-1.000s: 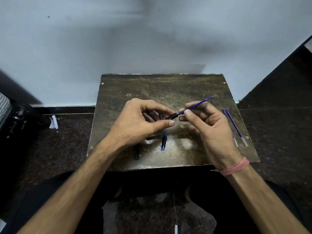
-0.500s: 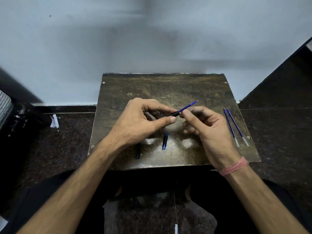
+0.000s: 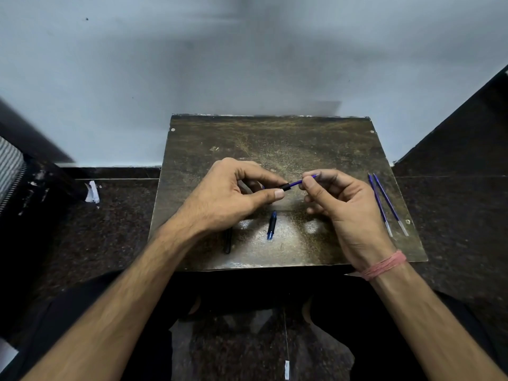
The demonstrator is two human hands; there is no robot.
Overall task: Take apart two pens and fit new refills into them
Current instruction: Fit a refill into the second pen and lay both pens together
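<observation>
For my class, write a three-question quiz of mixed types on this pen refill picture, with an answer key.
1. True or false: the right hand pinches the blue refill that enters the black pen part held by the left hand.
2. How many spare refills lie on the board to the right of the hands?
A. one
B. two
C. four
3. Fill in: the short blue pen piece lies on the board, ______ the hands and the person.

Key
1. true
2. B
3. between
</observation>
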